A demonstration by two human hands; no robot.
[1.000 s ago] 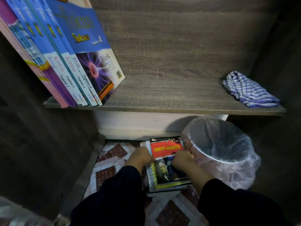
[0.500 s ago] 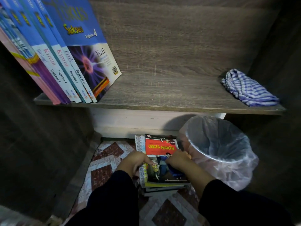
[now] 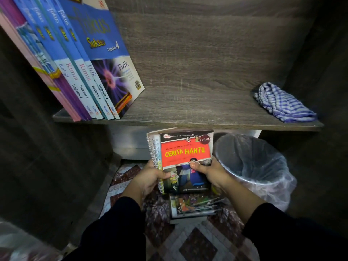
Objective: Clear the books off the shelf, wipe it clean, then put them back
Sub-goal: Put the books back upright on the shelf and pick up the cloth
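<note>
Small stack of books (image 3: 185,161), "Cerita Hantu" uppermost, held below the shelf (image 3: 188,113) edge; left hand (image 3: 148,178) and right hand (image 3: 211,173) grasp its sides. Textbooks (image 3: 79,59) lean far left; striped cloth (image 3: 282,102) far right.

The held book (image 3: 185,159) has a red panel with yellow lettering. The shelf (image 3: 188,110) is grey-brown woodgrain. The cloth (image 3: 282,102) is blue-and-white striped. The leaning textbooks (image 3: 90,59) are blue, beside pink and purple spines.
</note>
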